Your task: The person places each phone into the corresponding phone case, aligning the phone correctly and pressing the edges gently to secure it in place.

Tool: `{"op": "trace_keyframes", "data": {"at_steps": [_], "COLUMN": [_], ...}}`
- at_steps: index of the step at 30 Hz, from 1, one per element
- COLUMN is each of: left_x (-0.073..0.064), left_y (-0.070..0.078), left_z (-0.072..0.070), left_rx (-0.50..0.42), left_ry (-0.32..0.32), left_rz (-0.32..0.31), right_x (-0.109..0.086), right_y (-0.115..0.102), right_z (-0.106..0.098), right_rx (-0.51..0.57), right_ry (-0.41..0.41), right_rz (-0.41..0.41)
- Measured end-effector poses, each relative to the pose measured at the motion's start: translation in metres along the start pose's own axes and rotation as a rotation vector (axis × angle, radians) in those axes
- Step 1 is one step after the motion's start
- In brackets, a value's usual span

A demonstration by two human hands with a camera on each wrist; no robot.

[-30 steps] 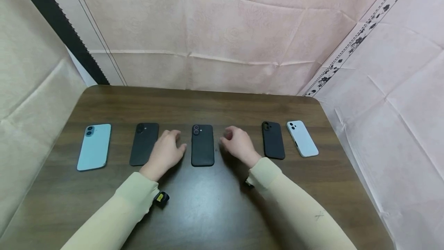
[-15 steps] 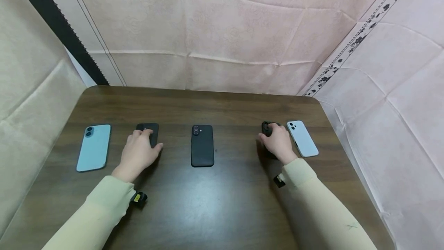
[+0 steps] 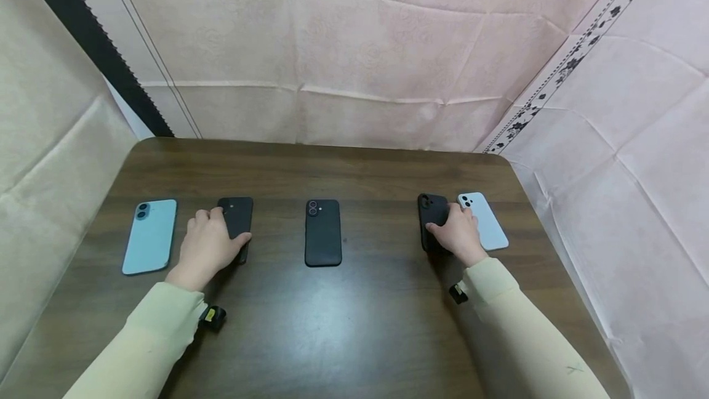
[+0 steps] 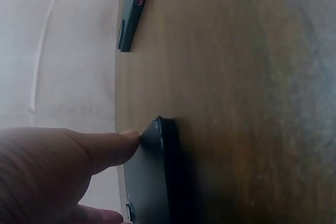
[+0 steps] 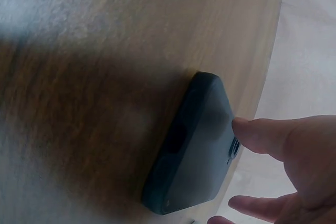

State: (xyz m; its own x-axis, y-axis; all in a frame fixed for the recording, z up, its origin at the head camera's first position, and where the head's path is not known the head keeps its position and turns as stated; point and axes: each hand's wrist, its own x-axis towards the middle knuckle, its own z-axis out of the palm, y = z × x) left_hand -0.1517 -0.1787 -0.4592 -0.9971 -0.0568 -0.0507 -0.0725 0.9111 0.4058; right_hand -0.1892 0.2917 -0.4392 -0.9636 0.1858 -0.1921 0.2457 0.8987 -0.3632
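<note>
In the head view my left hand (image 3: 206, 245) is over a black phone (image 3: 239, 214), fingers towards its left side and thumb towards its right edge. The left wrist view shows the thumb (image 4: 113, 148) stretched out across the phone's back, fingers loose. My right hand (image 3: 458, 231) reaches over another black phone (image 3: 432, 211), its fingers near the light blue phone (image 3: 490, 226) beside it. In the right wrist view the thumb (image 5: 262, 135) and fingers are spread apart by the dark phone (image 5: 202, 161). Both of these black phones lie back up on the table.
A third black phone (image 3: 324, 236) lies between the hands. At the far left is a teal phone (image 3: 151, 239). All lie in a row on a brown wooden table (image 3: 332, 337), with pale cloth (image 3: 365, 60) hanging behind and at both sides.
Both hands have moved outward from beside the middle black phone, the left hand to the left and the right hand to the right, each reaching a black phone. The phones have stayed in place.
</note>
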Motion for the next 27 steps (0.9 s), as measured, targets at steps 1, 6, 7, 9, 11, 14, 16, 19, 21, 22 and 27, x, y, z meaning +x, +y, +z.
{"op": "trace_keyframes", "data": {"at_steps": [1,6,7,9,11,14,16,19,21,22,27], "left_x": [0.0,0.004,0.005,0.008,0.012,0.017,0.019,0.02,0.02,0.02,0.019], "left_y": [0.0,0.001,0.001,0.0,0.0,-0.002,-0.002,0.0,0.003,0.004,0.009], "left_z": [0.0,-0.001,-0.002,-0.004,-0.007,-0.01,-0.012,-0.012,-0.013,-0.014,-0.014], "left_rx": [-0.001,0.033,0.04,0.044,0.044,0.037,0.036,0.04,0.046,0.048,0.067], "left_ry": [-0.009,-0.072,-0.091,-0.128,-0.167,-0.217,-0.242,-0.262,-0.273,-0.278,-0.287], "left_rz": [-0.007,-0.063,-0.071,-0.082,-0.091,-0.117,-0.14,-0.156,-0.155,-0.153,-0.15], "right_x": [0.0,0.001,0.001,0.002,0.002,0.004,0.005,0.008,0.009,0.01,0.013], "right_y": [0.0,0.003,0.004,0.006,0.007,0.007,0.004,0.0,-0.003,-0.004,-0.008], "right_z": [0.0,0.0,0.0,-0.001,-0.001,-0.002,-0.002,-0.002,-0.001,-0.001,-0.003], "right_rx": [-0.004,-0.008,-0.006,0.003,0.01,0.017,0.011,0.001,-0.022,-0.03,-0.055], "right_ry": [-0.003,-0.028,-0.032,-0.037,-0.04,-0.046,-0.053,-0.065,-0.076,-0.083,-0.117], "right_rz": [0.004,0.021,0.025,0.027,0.021,0.005,-0.004,0.005,0.01,0.014,0.029]}}
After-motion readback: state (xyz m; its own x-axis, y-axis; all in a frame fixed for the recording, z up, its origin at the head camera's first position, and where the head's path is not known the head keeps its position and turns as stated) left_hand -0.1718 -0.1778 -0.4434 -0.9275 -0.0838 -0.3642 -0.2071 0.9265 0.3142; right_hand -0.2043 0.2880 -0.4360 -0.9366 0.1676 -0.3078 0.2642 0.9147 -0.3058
